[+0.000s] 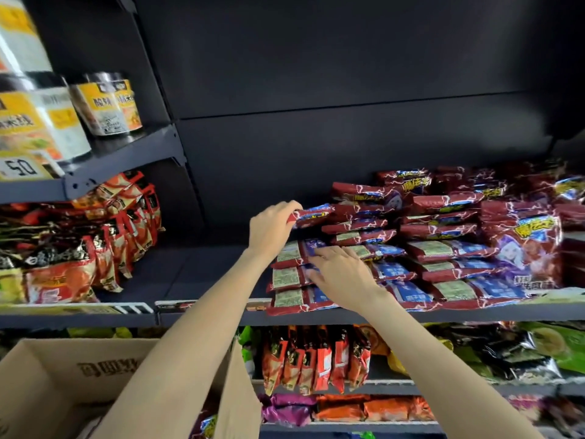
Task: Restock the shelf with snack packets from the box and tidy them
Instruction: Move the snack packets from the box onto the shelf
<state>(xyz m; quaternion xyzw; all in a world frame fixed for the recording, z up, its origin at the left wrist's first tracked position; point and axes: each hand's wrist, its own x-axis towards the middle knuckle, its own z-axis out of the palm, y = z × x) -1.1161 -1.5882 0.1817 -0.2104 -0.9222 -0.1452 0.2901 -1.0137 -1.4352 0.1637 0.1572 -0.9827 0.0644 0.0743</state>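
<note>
Glossy dark-red foil snack packets (pixel 443 248), flat and crinkled, with blue panels and pale green label patches, lie stacked in overlapping rows on the middle shelf (pixel 202 315) of a dark metal rack. Exact count not possible; edges blur toward the right.

Left hand (pixel 272 228): fingers curled over the end of 1 red-and-blue packet (pixel 311 215), grip holding it at the top left of the pile, level with the upper layers.

Right hand (pixel 340 275): fingers straight and spread, grip wide, pressing flat on the front stack (pixel 291 280) at the shelf edge. That stack shows 3 label-side-up packets, one below another, nearest the edge rail.

1 larger upright red bag (pixel 522 245) with a cartoon figure stands at the right of the pile.

Cardboard box (pixel 57 388), plain brown, matte, printed dark characters on its inner wall, sits lower left under the left forearm; contents not visible.

Left bay of the same shelf: red-and-gold pouches (pixel 126 229) standing in a row. Upper left shelf: cylindrical tubs (pixel 106 104) with yellow labels, at least 2 seen. Shelf below: upright red packs (pixel 316 359), then orange and purple wrappers (pixel 342 407).
</note>
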